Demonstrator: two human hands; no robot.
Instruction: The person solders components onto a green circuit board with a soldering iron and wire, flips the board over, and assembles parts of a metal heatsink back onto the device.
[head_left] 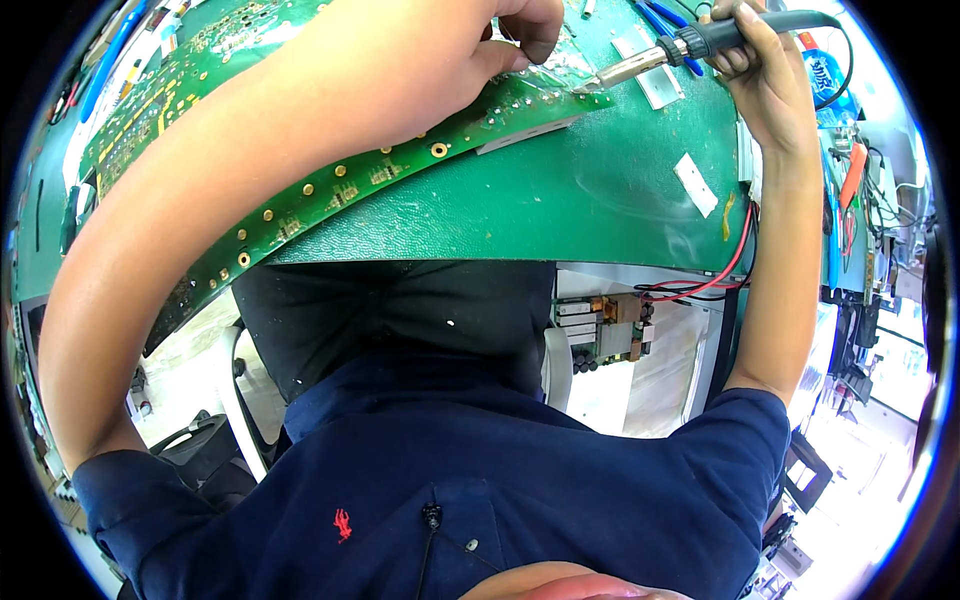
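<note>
A large green circuit board [360, 185] lies slantwise across the bench, with gold-ringed holes along its near edge. My right hand [765, 65] is wrapped round the dark handle of a soldering iron [640, 66]. The metal tip points left and meets the board's right corner, where small shiny joints show. My left hand [515, 45] hovers over the board just left of the tip, thumb and finger pinched together. What the pinch holds is too fine to make out. My left forearm hides much of the board's middle.
The bench has a green mat [480, 215]. White paper scraps [696, 185] lie on it, near blue-handled tools [668, 28]. Red and black cables [735, 262] hang at the bench's right edge. A blue bottle [826, 85] and an orange-handled tool [853, 175] are at far right.
</note>
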